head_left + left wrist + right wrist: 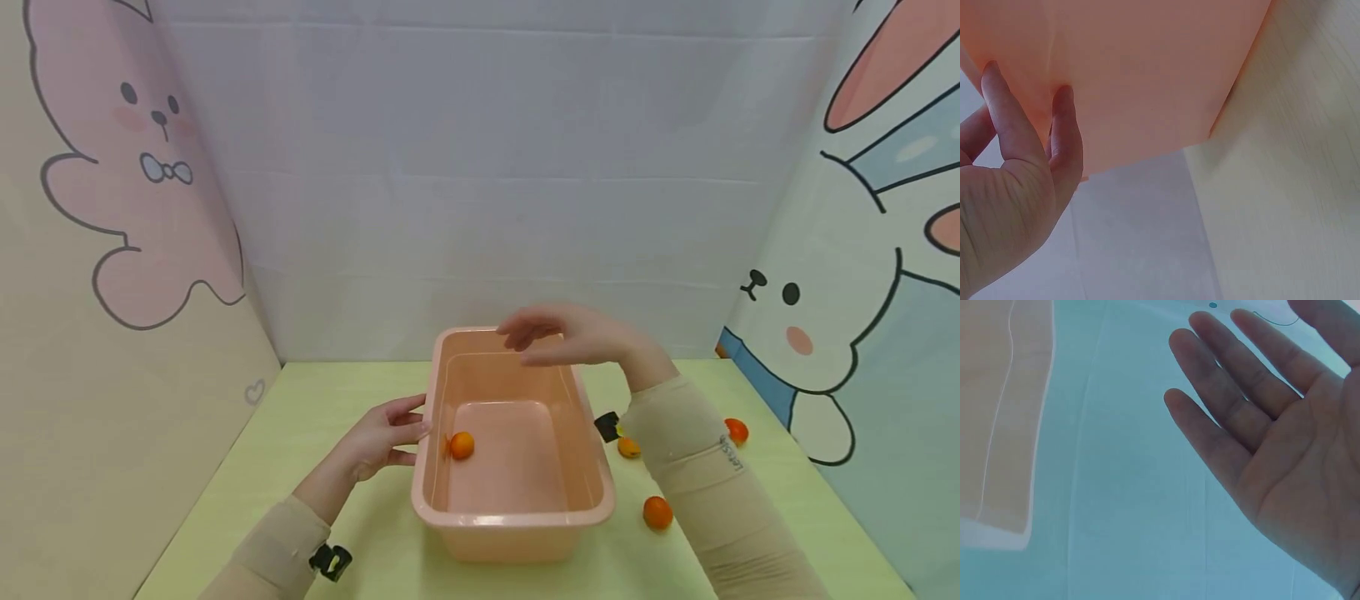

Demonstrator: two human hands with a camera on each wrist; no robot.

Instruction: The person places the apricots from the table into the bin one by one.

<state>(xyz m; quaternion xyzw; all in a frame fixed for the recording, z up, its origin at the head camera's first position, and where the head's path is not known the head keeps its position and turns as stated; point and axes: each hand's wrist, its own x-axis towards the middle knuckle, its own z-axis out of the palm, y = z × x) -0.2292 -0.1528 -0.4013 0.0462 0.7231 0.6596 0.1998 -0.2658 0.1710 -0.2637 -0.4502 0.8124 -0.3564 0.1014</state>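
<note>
A pale pink plastic basin point(517, 521) stands lengthwise on the table. One small orange fruit point(462, 445) lies inside, near the left wall. My left hand point(382, 437) is at the basin's left side, fingertips touching the rim and outer wall. The left wrist view shows that hand point(1019, 162) with fingers fairly straight against the pink wall point(1147, 75). Above the basin's far right corner hovers my right hand point(577, 333), palm down and fingers loosely extended. Seen from the right wrist, this hand point(1297, 437) has spread fingers and holds nothing.
Right of the basin lie an orange fruit point(657, 512), a yellow-orange item point(628, 447) partly covered by the right sleeve, and a red-orange fruit point(737, 431). A pale green table point(360, 375) meets a white back curtain point(480, 167). Printed side curtains enclose it.
</note>
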